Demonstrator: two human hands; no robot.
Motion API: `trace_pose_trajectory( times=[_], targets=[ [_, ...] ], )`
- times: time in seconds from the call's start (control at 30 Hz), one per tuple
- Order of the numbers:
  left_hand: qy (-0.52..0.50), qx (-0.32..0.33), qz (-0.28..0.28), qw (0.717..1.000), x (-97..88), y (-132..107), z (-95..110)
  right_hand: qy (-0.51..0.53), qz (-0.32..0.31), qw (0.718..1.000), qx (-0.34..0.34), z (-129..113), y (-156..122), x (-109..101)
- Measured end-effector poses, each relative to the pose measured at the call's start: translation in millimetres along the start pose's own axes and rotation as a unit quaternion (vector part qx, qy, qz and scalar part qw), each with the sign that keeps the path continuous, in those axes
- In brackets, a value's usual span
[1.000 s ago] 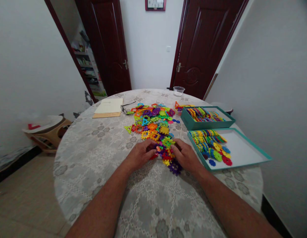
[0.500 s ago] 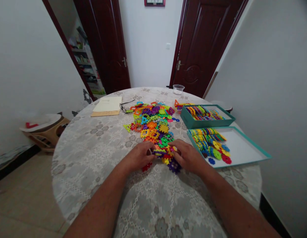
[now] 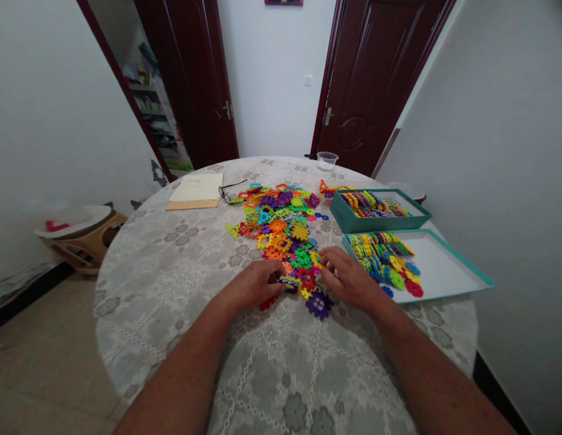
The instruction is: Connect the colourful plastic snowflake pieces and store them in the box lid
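My left hand (image 3: 258, 283) is closed on a small stack of purple and yellow-green plastic building pieces (image 3: 290, 284), seen edge-on. Pinched at the fingertips of my right hand (image 3: 347, 277) is a yellow plastic building piece (image 3: 316, 260). Between and below the hands lie a red square piece (image 3: 307, 278) and a purple gear-edged piece (image 3: 319, 304). A red piece (image 3: 268, 303) shows partly beneath my left hand. Beyond the hands spreads a heap of mixed pieces (image 3: 277, 227) in many colours and shapes.
To the right stands a green box (image 3: 360, 226) with rows of pieces. Its white-bottomed lid (image 3: 448, 272) holds sorted round pieces (image 3: 376, 251). Glasses (image 3: 225, 196) and a notepad (image 3: 194, 188) lie at the back left. A clear plastic bowl (image 3: 327, 160) sits at the far edge.
My right hand has moved slightly up and away from my left, with the yellow piece at its fingers. The red and purple pieces between the hands show more. My left hand has barely moved.
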State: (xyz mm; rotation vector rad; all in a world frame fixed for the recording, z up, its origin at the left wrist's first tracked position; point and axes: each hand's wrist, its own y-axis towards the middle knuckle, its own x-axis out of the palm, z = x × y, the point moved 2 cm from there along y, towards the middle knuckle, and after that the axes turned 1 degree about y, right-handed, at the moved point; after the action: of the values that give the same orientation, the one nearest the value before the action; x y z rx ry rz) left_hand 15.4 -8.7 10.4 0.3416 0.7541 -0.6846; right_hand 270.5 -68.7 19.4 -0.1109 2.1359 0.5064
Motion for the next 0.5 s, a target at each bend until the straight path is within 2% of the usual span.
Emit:
trace_pose_trajectory(
  times=[0.07, 0.2, 0.37, 0.5],
  targets=[
    [-0.002, 0.001, -0.003, 1.000, 0.6, 0, -1, 0.035, 0.011, 0.999, 0.013, -9, 0, -1],
    [-0.021, 0.005, -0.005, 1.000, 1.6, 0, 0, 0.045, -0.024, 0.998, 0.035, -26, -1, 10],
    [-0.030, 0.004, 0.004, 1.000, 2.4, 0, -1, 0.033, -0.046, 0.998, -0.013, -30, 0, 29],
    [-0.022, -0.005, -0.004, 1.000, 1.5, 1, 0, 0.052, -0.045, 0.997, -0.034, -29, 3, 31]
  ],
)
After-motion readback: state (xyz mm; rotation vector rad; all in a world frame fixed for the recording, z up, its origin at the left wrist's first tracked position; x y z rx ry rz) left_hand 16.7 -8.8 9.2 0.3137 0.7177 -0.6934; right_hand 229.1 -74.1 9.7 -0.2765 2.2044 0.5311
